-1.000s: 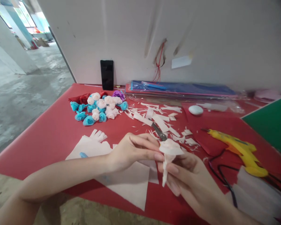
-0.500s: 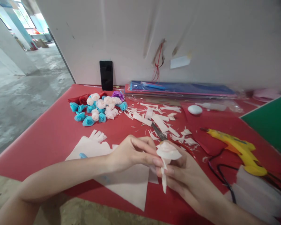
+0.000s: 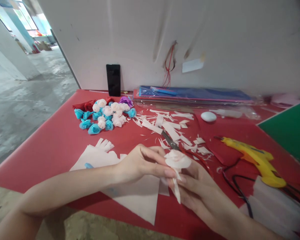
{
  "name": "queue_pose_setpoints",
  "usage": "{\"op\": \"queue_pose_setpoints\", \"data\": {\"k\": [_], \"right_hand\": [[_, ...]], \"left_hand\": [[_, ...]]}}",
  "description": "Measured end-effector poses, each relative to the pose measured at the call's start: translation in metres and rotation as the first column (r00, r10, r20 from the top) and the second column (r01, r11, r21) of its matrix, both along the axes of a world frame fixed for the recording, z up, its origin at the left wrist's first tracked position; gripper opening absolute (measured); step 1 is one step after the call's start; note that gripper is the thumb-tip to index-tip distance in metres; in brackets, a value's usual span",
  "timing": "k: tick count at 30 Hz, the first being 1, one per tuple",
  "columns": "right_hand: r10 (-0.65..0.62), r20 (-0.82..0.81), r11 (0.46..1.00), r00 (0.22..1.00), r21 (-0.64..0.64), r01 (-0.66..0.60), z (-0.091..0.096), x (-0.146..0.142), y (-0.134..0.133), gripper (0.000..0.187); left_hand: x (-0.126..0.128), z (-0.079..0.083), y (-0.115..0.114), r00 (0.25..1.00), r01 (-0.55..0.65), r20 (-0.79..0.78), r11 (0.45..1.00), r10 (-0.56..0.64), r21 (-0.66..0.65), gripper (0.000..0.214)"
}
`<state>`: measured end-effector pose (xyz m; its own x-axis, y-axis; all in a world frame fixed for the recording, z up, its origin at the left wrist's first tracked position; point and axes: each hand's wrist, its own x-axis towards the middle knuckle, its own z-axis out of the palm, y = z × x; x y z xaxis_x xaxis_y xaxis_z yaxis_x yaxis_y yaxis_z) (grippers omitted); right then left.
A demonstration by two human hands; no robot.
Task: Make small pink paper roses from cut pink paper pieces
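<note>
A pale pink paper rose (image 3: 177,160) with a twisted paper tail hanging below it sits between both hands, low over the red table (image 3: 52,143). My left hand (image 3: 142,162) pinches the base of the rose from the left, fingers pressed together. My right hand (image 3: 196,188) grips the same base and tail from underneath on the right. Scissors (image 3: 170,140) lie just behind the rose among paper scraps.
A heap of blue, white, red and purple paper roses (image 3: 103,116) lies at the back left. Pink paper sheets (image 3: 130,186) lie under my left wrist. A yellow glue gun (image 3: 257,160) with black cord lies to the right. A phone (image 3: 113,80) leans on the wall.
The rose and both hands have shifted slightly left and lower. The paper tail has swung from hanging straight down to slanting toward my right palm.
</note>
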<state>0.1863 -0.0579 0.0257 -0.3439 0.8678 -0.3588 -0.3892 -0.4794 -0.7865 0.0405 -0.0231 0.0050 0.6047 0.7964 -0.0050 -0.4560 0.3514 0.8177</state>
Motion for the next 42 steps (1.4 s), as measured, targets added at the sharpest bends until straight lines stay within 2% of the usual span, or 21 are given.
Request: {"op": "queue_pose_setpoints", "data": {"k": [8, 13, 17, 21, 24, 27, 31, 33, 37, 42], "right_hand": [[0.036, -0.047, 0.999, 0.998, 0.033, -0.034, -0.004, -0.002, 0.002, 0.019], [-0.024, -0.008, 1.000, 1.000, 0.012, 0.024, -0.002, -0.001, 0.005, 0.024], [-0.013, -0.005, 1.000, 1.000, 0.004, 0.013, -0.006, -0.001, 0.008, 0.022], [0.016, -0.011, 0.999, 1.000, 0.048, -0.015, -0.007, -0.003, 0.011, 0.022], [0.027, 0.001, 0.995, 1.000, 0.100, -0.027, -0.008, -0.002, 0.011, 0.021], [0.034, 0.077, 0.980, 0.996, 0.195, -0.048, -0.009, 0.001, 0.008, 0.018], [-0.069, 0.305, 0.951, 0.950, 0.308, -0.030, -0.006, 0.005, 0.001, 0.014], [-0.097, 0.354, 0.940, 0.930, 0.339, -0.031, -0.005, 0.005, -0.002, 0.011], [-0.009, 0.272, 0.956, 0.962, 0.285, -0.071, -0.004, 0.004, -0.003, 0.017], [0.078, 0.125, 0.979, 0.989, 0.175, -0.100, -0.002, 0.001, 0.002, 0.018]], "left_hand": [[0.002, 0.001, -0.001, 0.998, -0.054, -0.045, 0.999, 0.054, -0.006, 0.015], [0.001, 0.002, -0.001, 0.993, -0.077, -0.090, 0.997, 0.077, 0.010, 0.015], [0.000, 0.003, -0.001, 0.985, -0.115, -0.119, 0.992, 0.121, 0.058, 0.011], [-0.002, 0.002, -0.002, 0.980, -0.119, -0.143, 0.984, 0.138, 0.134, 0.011], [-0.003, 0.002, -0.002, 0.983, -0.115, -0.129, 0.983, 0.133, 0.142, 0.017], [-0.002, 0.005, -0.003, 0.985, -0.119, -0.112, 0.985, 0.134, 0.128, 0.015], [0.000, 0.008, -0.004, 0.969, -0.174, -0.152, 0.974, 0.196, 0.143, 0.011], [0.000, 0.008, -0.004, 0.970, -0.184, -0.135, 0.973, 0.202, 0.137, 0.009], [-0.001, 0.009, -0.004, 0.988, -0.122, -0.077, 0.984, 0.132, 0.130, 0.010], [-0.002, 0.011, -0.001, 0.990, -0.132, -0.041, 0.984, 0.138, 0.117, 0.011]]}}
